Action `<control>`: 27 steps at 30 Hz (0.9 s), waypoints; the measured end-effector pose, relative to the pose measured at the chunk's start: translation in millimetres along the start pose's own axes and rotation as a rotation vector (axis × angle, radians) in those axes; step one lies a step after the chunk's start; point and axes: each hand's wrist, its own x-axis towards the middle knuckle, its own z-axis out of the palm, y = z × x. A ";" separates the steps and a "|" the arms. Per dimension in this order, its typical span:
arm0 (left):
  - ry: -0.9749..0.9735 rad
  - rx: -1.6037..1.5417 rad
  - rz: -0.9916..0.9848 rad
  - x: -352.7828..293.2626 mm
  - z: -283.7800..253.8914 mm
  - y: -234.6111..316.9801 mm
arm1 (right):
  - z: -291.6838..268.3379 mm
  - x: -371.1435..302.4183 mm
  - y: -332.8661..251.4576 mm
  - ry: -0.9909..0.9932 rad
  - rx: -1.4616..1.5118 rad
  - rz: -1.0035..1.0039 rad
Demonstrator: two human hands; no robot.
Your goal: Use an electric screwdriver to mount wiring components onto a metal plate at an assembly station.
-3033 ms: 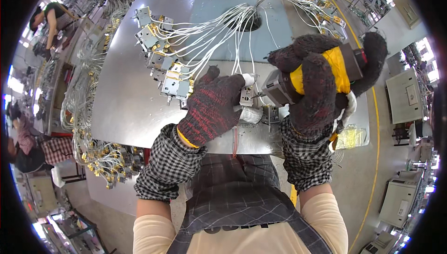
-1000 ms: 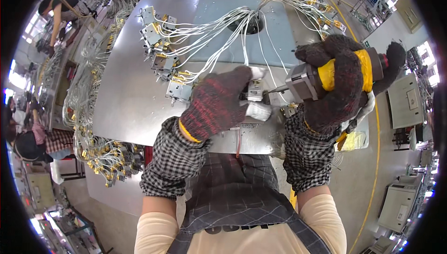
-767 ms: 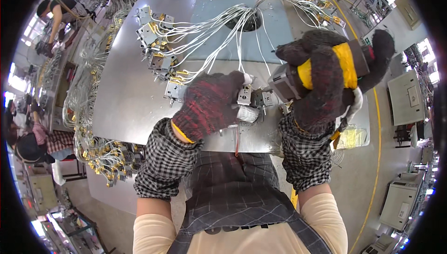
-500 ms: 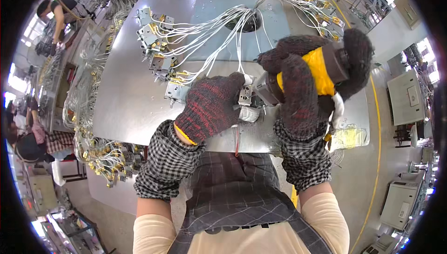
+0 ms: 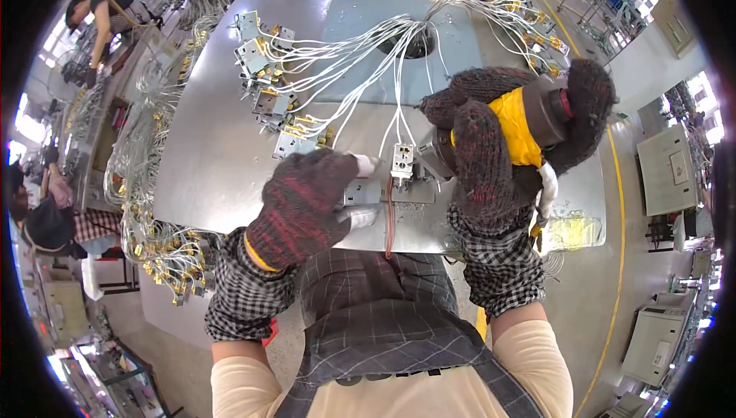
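My right hand, in a dark knitted glove, is wrapped around a power tool with yellow tape around its body and a white cord. The tool's nose points left, close beside a small metal box-shaped part standing near the table's front edge. White wires run up from that part. My left hand, gloved with white-covered fingertips, lies just left of it. Its thumb and finger are spread around a grey metal block, apparently without gripping it. A reddish wire hangs over the front edge.
White wires fan out from a dark round hole in the metal table. Metal boxes hang on them at the left, with more brass-coloured parts at the right. Wire bundles line the left side. Co-workers are at far left.
My left hand has let go of the small metal part and moved left and slightly down. The right hand and power tool have barely moved.
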 end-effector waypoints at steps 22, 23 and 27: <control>0.294 -0.129 0.181 47.6 35.0 -2.7 | -38.3 39.5 6.0 -0.244 -0.088 -0.524; 0.221 -0.147 0.129 49.9 33.7 -3.3 | -38.7 42.6 6.4 -0.345 0.061 -0.451; 0.110 -0.061 0.085 57.1 25.5 5.5 | -12.6 27.3 16.9 -0.209 0.406 -0.347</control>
